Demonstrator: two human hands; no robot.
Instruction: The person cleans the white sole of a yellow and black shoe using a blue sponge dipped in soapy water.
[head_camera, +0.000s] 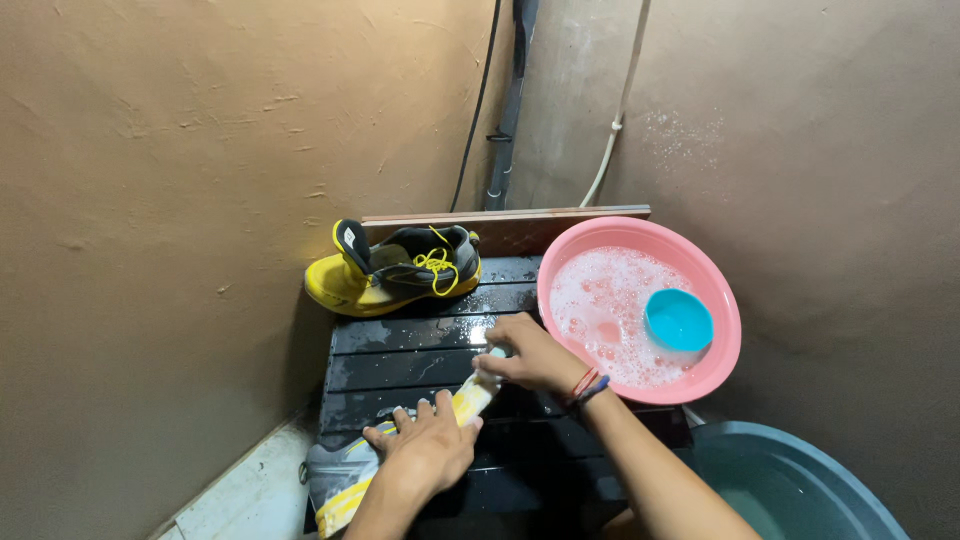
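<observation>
My left hand (425, 448) presses down on a grey and yellow sports shoe (338, 482) lying on a wet black slatted platform (420, 360). My right hand (530, 355) grips a small pale brush (478, 390) against the shoe's yellow toe end, just in front of the left hand's fingers. A cord bracelet sits on the right wrist. The matching yellow and grey shoe (395, 272) with yellow laces rests on its sole at the platform's far left corner.
A pink basin (720, 290) of soapy water holds a small blue bowl (679, 320) at the right. A dark teal tub (800, 480) sits at the bottom right. Brown walls close in on the left and behind; a wooden board (505, 215), pipes and cables stand in the corner.
</observation>
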